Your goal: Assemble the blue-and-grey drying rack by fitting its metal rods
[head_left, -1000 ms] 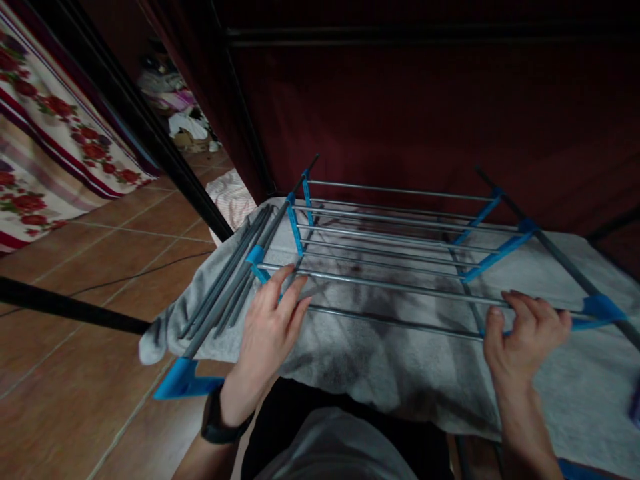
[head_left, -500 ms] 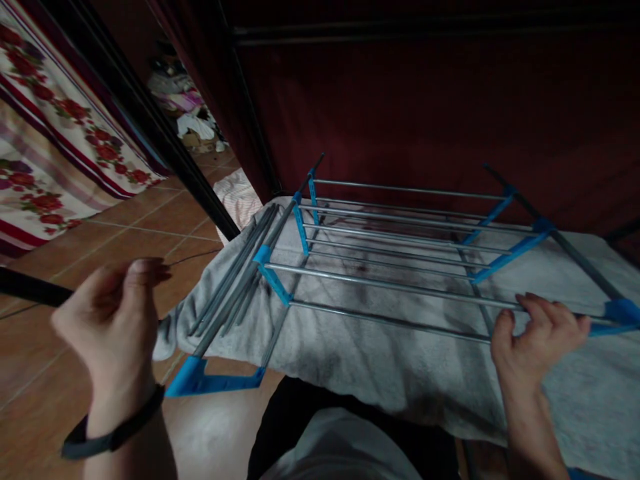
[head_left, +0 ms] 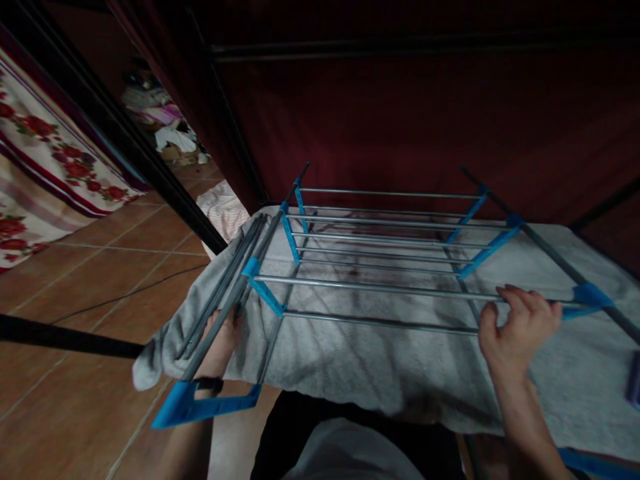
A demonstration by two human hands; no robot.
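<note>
A drying rack (head_left: pixel 365 285) of grey metal tubes with blue plastic joints lies on a grey blanket. My right hand (head_left: pixel 520 330) is closed round its near upper bar, toward the right end. My left hand (head_left: pixel 224 340) reaches beneath the rack's left side tube, which partly covers it. Its fingers curl at the lower ends of several loose metal rods (head_left: pixel 227 270) lying on the blanket. The fingertips are partly hidden. A blue corner piece (head_left: pixel 175 405) at the near left end of the rack crosses in front of my left wrist, which wears a dark band.
The grey blanket (head_left: pixel 390 373) covers the surface before my legs. Dark posts (head_left: pixel 165 167) and a dark red panel (head_left: pixel 400 127) stand behind and at left. A flowered curtain (head_left: pixel 65 160) hangs over the tiled floor. A cable (head_left: pixel 130 293) crosses the tiles.
My left hand has moved from the air at the left, down and right to the loose rods under the side tube. My right hand stays on the bar. The view has shifted slightly.
</note>
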